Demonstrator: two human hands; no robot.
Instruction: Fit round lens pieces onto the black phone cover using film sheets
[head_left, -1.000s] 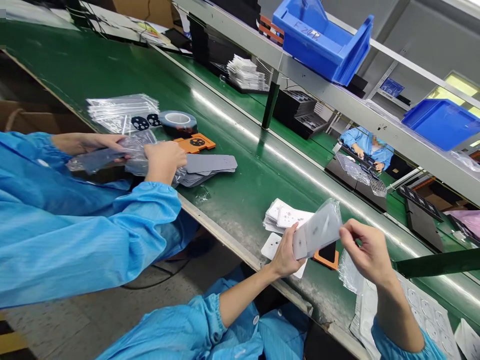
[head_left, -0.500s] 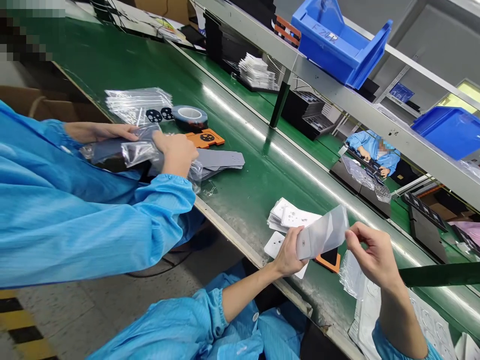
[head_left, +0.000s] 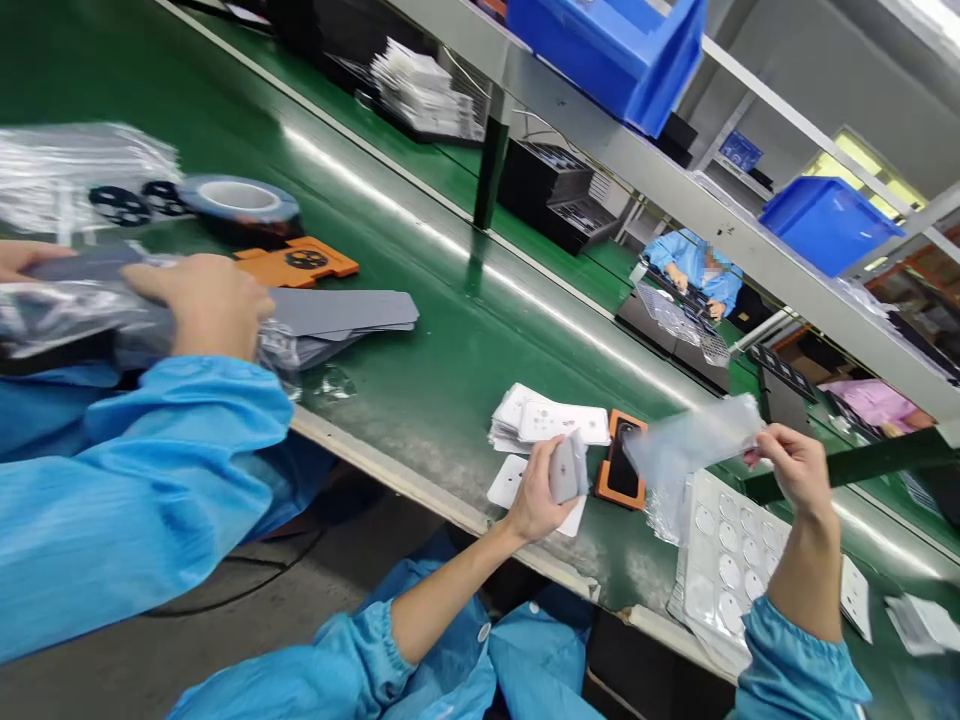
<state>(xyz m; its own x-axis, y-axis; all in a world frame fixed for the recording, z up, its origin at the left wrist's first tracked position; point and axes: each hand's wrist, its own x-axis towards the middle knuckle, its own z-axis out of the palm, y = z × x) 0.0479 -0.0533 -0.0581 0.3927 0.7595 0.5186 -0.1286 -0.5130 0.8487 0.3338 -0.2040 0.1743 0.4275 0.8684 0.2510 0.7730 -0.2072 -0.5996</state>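
My left hand [head_left: 534, 500] is closed around a pale grey rectangular panel [head_left: 564, 472] with a small round mark, held just above the bench. Pinched in the fingers of my right hand [head_left: 799, 465] is a translucent plastic film [head_left: 694, 437], blurred by motion and stretched out toward the left. Between both hands lies an orange frame [head_left: 611, 485] with a black insert. Behind my left hand is a pile of white cards [head_left: 566, 422] with holes, and a loose white card [head_left: 504, 482] lies beside it. A clear tray of round discs [head_left: 731, 575] sits below my right hand.
At left, a co-worker's hand [head_left: 214, 300] rests on plastic-wrapped grey sheets. Near it are a tape roll [head_left: 240, 200], an orange fixture [head_left: 292, 262] and grey sheets [head_left: 345, 312]. A green post [head_left: 862, 465] crosses behind my right wrist. Blue bins [head_left: 829, 225] stand above.
The film has come away from the panel in my left hand as my right hand moved off to the right and slightly up. The view has shifted right.
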